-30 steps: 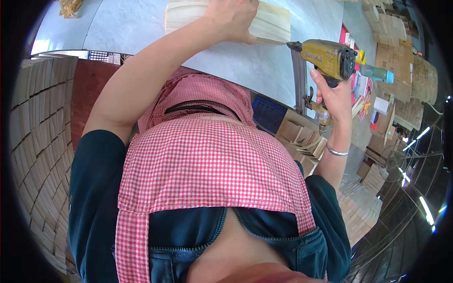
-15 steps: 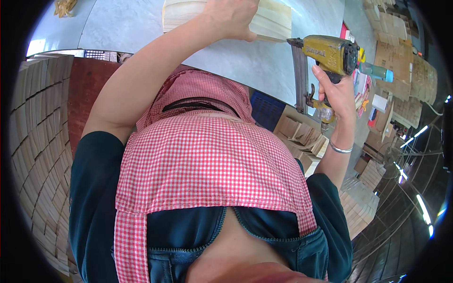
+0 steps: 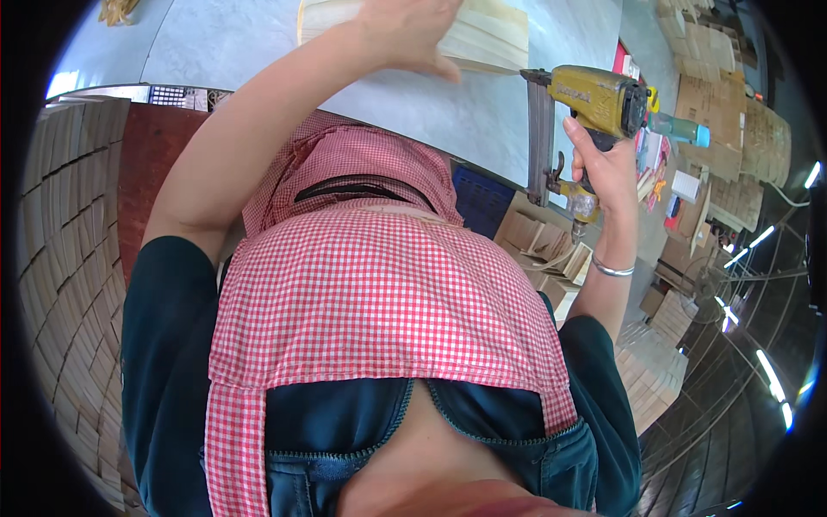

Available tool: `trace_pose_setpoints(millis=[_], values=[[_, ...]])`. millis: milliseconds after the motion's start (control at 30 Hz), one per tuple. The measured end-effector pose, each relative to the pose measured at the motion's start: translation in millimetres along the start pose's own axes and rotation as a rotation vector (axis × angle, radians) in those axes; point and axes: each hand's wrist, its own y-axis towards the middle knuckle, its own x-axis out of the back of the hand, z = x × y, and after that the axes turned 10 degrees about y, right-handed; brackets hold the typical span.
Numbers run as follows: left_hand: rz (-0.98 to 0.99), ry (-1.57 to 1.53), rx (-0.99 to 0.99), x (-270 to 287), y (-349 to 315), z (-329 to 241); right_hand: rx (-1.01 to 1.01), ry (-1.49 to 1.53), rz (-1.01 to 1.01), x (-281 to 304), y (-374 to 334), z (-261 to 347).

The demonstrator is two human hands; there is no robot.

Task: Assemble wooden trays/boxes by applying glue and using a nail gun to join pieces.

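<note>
My right hand (image 3: 605, 168) is wrapped round the black grip of a yellow nail gun (image 3: 593, 96), thumb up along its rear side. The gun's dark nose is at the right end of a pale wooden piece (image 3: 493, 36) on the worktable, and its long magazine runs down toward me. Whether nose and wood touch, I cannot tell. My left hand (image 3: 409, 33) reaches over the wooden piece from the left, thumb stretched out and apart from the fingers. The upper edge of the picture cuts off part of that hand and the wood.
The grey worktable (image 3: 250, 47) has its near edge at my apron. Stacked wooden pieces (image 3: 69, 224) rise on the left beside a reddish-brown panel (image 3: 159, 164). Below the table's right side are a blue crate (image 3: 481, 196) and a box of wooden pieces (image 3: 538, 237). A bottle (image 3: 680, 129) stands beyond the gun.
My left hand has shifted slightly left and up on the wooden piece, its thumb more spread. The nail gun stays near the wood's right end, still in my right hand.
</note>
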Motion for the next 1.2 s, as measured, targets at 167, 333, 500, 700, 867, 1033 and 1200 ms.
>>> trace_pose_setpoints(millis=[167, 333, 500, 700, 867, 1033, 1200], values=[[0.247, 0.062, 0.146, 38, -37, 22, 0.046, 0.018, -0.051, -7, -14, 1], [0.329, -0.010, 0.269, 47, -39, 12, 0.081, 0.005, 0.003, -20, -20, 15], [0.201, 0.015, 0.272, 48, -33, -11, 0.079, -0.019, 0.062, -30, -18, 19], [0.091, 0.033, 0.256, 37, -35, -9, 0.054, -0.064, 0.075, -37, -13, 22], [0.152, -0.011, 0.273, 36, -31, -8, 0.028, -0.019, 0.057, -42, -14, 21], [0.228, -0.051, 0.306, 35, -29, -11, -0.026, 0.020, 0.023, -46, -17, 20], [0.267, -0.050, 0.310, 41, -31, -9, -0.027, 0.011, 0.022, -49, -18, 23]])
